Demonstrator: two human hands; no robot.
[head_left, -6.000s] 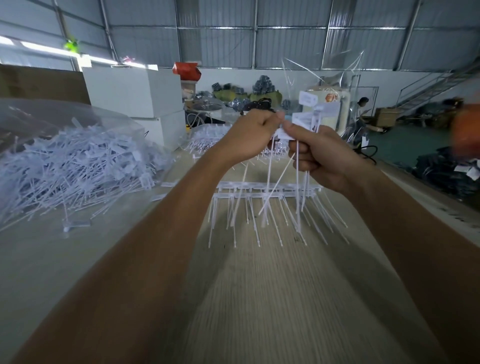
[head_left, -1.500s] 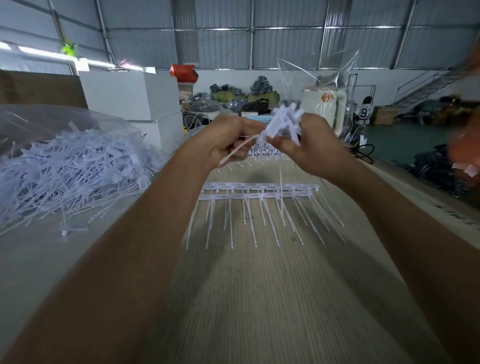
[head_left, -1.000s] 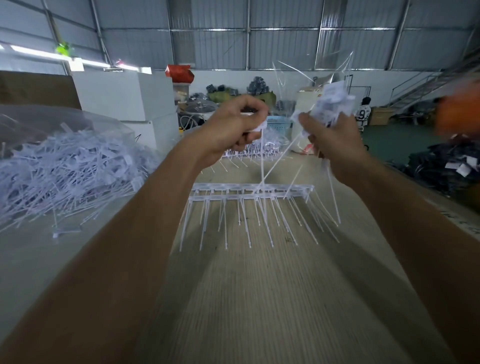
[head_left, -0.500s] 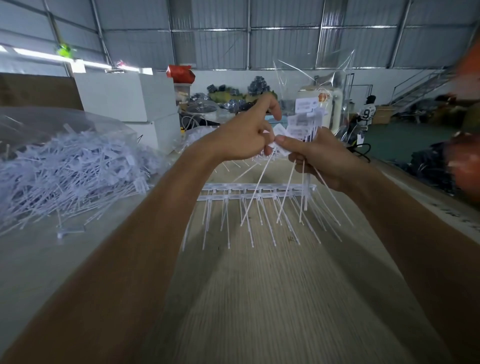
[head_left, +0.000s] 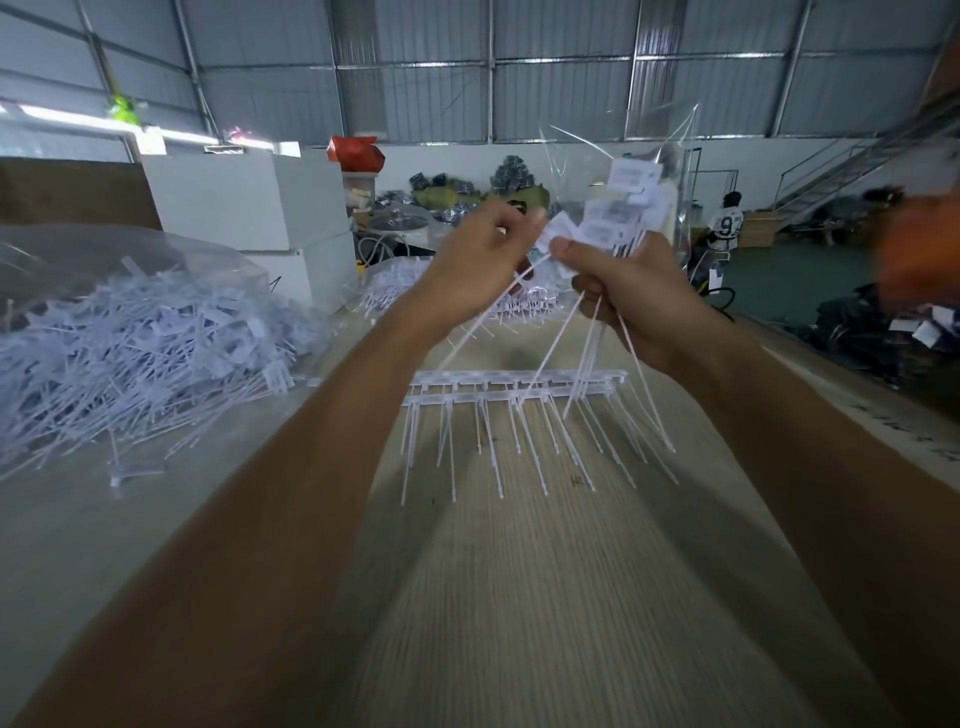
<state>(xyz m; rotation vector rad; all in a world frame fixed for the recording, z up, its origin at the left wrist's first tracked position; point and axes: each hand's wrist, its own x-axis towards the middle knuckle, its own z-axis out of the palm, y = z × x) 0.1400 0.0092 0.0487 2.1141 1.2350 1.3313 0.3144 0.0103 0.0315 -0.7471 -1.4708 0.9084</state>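
My right hand (head_left: 631, 299) grips a bundle of white plastic tag ties (head_left: 621, 208); their flat label heads stick up above the fist and the thin tails hang down below it. My left hand (head_left: 480, 260) pinches the head of one more tie (head_left: 553, 234), held against my right thumb, with its tail slanting down to the left. Both hands are raised above the wooden table (head_left: 519, 597). Under them on the table lies a moulded comb of ties (head_left: 519, 395), still joined to its runner bar, tails pointing towards me.
A big heap of loose ties (head_left: 130, 353) lies on clear plastic at the left. More combs (head_left: 395, 291) lie at the table's far end. White boxes (head_left: 249, 208) stand behind the heap. A person (head_left: 724, 228) sits far off at the right.
My hands came apart a second ago, the left pulling one tie free, and have come back together. The left hand now pinches a single tie against the bundle in my right hand.
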